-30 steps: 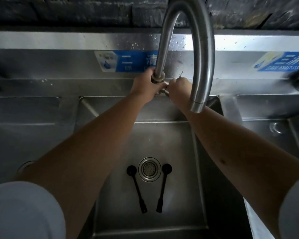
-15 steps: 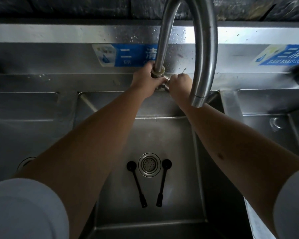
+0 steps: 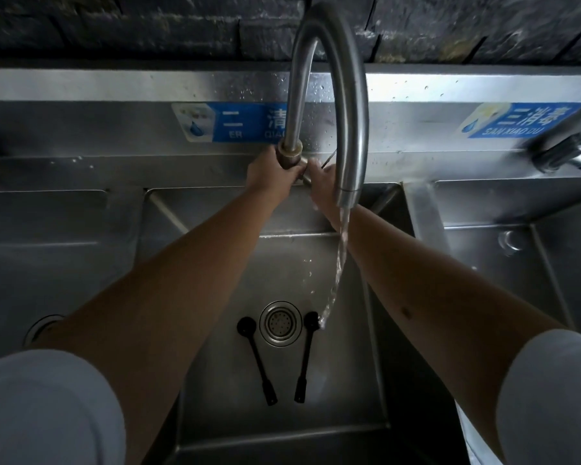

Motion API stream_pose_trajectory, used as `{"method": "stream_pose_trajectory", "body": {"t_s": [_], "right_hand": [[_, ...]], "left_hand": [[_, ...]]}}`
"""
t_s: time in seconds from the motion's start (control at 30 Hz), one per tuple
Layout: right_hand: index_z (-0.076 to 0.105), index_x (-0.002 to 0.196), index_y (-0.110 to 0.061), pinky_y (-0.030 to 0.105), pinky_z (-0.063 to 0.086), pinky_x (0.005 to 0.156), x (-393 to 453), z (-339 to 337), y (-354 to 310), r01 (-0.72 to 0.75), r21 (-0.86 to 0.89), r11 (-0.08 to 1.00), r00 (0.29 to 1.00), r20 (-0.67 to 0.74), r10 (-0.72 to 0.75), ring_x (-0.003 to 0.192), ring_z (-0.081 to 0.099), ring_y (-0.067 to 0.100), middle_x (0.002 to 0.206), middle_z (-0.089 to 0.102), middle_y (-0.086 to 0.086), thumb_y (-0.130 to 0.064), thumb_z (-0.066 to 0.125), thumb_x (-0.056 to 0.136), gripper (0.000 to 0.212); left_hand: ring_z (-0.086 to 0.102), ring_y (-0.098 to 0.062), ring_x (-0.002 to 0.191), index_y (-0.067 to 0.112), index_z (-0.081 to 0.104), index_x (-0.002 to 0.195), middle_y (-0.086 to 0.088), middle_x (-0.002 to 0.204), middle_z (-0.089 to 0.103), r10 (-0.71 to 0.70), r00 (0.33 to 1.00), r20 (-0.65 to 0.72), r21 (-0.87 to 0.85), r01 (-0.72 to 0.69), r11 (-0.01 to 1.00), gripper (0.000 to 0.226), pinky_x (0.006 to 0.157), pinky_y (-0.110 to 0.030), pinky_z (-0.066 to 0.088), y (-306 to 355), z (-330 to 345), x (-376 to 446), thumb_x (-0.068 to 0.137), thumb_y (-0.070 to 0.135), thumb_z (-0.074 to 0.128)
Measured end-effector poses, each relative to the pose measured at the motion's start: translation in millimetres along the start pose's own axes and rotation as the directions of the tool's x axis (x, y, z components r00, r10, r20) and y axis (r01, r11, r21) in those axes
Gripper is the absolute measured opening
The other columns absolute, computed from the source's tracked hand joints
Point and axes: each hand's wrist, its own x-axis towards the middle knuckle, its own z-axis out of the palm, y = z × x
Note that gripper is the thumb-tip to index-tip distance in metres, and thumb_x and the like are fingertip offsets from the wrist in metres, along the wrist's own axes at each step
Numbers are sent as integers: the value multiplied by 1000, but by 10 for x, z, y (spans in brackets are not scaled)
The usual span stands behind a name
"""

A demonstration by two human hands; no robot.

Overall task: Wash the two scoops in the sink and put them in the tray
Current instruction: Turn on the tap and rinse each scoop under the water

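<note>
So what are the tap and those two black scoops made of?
The tap looks like brushed steel: grey, with a soft shine. The two scoops look like matte black plastic, dull with no glint, though coated metal is possible.

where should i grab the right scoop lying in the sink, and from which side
Probably by the thick grip end of its handle, nearest you. The right scoop lies flat on the sink floor, its bowl up beside the drain and under the water stream. Come from above and pinch across the handle; it angles toward the left scoop, but a gap separates their ends.
</note>
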Motion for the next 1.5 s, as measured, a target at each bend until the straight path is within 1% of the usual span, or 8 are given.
{"method": "stream_pose_trajectory", "body": {"t_s": [0.1,0.23,0.43,0.7,0.9,1.07,1.33,1.5], "right_hand": [[57,110,-7,49,59,81,-196,5,254,-71,13,997,997,35,71,90,68,34,99,66,12,-34,51,98,30],[65,103,-11,31,53,51,-780,-42,569,-99,73,992,988,125,90,64,68,22,77,70,6,-47,61,87,40],[66,83,-17,27,47,50,-1471,25,1227,-329,185,926,923,268,275,58,62,17,67,69,4,-26,53,99,23],[69,83,-17,20,45,50,-1790,93,2073,-423,111,899,876,305,375,53,59,8,68,69,3,-19,55,98,20],[68,78,-19,25,44,51,-1738,340,2762,-493,41,869,836,300,460,58,62,14,67,67,2,-19,63,90,13],[71,93,-8,42,52,76,-1664,561,3071,-452,-149,879,857,201,475,93,68,33,93,72,18,-25,61,90,20],[74,95,-8,26,39,66,-1558,783,3249,-432,-298,851,857,160,490,95,68,30,97,74,18,-26,69,85,22],[60,66,-18,34,41,67,-1639,613,3239,-416,-187,890,863,228,451,77,58,23,76,62,14,-20,69,87,23]], "left_hand": [[58,-29,119,15,50,132,-11,131,62,-19,999,-47,-13,18,1000,51,88,-28,41,-61,35,-269,86,31,66],[50,-30,128,17,41,143,-12,144,51,-69,994,84,35,66,997,59,98,-32,39,-375,152,-827,91,41,55],[67,-23,93,14,67,107,-7,101,73,-165,928,334,-42,189,981,40,82,-36,51,-978,402,-1625,94,43,42],[63,-42,81,-3,61,84,-24,83,65,-260,813,521,-112,367,923,31,82,-58,48,-1778,961,-2047,93,24,48],[61,-22,76,23,63,82,1,78,65,-409,777,478,152,386,910,25,65,-33,43,-2325,1367,-2182,87,42,48],[61,-26,108,15,63,111,-9,113,68,-440,774,455,217,383,898,26,85,-30,44,-2510,1571,-2192,89,25,56],[63,-31,106,8,71,106,-19,110,70,-362,794,488,213,293,932,30,84,-31,49,-2618,1703,-2174,85,4,49],[67,-31,97,13,72,100,-17,102,72,-422,784,455,116,417,901,26,77,-30,48,-2524,1662,-2248,83,5,53]]}}
